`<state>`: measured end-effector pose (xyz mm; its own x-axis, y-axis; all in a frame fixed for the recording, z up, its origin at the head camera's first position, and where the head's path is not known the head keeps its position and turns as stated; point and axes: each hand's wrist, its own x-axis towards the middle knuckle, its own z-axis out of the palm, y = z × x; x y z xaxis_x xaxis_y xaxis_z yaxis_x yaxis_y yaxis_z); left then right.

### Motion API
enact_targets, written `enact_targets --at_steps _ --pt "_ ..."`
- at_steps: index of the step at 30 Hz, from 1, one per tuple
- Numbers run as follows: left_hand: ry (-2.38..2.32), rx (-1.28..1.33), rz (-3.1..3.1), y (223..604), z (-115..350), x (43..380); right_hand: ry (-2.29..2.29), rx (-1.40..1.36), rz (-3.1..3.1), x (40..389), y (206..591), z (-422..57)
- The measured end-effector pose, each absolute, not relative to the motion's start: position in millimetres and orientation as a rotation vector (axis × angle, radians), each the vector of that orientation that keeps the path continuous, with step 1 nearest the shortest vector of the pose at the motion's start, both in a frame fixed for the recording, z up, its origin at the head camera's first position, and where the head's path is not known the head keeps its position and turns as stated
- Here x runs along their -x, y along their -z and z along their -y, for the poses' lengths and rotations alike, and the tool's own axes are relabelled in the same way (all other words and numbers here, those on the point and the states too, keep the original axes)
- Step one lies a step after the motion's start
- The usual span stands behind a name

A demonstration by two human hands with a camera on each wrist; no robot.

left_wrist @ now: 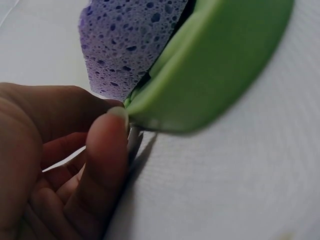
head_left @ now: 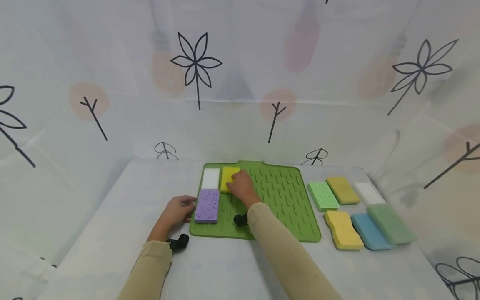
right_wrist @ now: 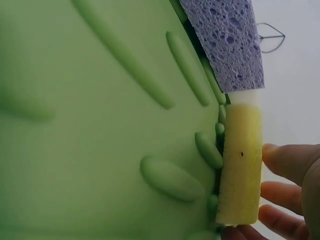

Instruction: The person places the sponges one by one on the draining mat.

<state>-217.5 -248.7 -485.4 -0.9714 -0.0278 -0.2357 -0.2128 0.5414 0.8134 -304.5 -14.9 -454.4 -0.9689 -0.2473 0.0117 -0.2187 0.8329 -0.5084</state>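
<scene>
Head view high over the green mat (head_left: 285, 196); both wrist views close beside its purple sponge (left_wrist: 130, 45).

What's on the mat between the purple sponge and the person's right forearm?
Only bare ribbed mat: in the head view, nothing lies between the purple sponge and the forearm.
</scene>
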Motion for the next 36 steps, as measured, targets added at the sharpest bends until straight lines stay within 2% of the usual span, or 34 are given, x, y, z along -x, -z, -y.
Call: enact_targets --at_steps 20,36 --pt "-1.366 0.172 -2.611 486.6 249.0 217.0 0.945 0.474 -2.965 294.7 441.2 -18.4" --pt "-1.386 0.126 -2.617 486.0 249.1 215.5 0.974 0.413 -3.01 288.3 443.6 -51.1"
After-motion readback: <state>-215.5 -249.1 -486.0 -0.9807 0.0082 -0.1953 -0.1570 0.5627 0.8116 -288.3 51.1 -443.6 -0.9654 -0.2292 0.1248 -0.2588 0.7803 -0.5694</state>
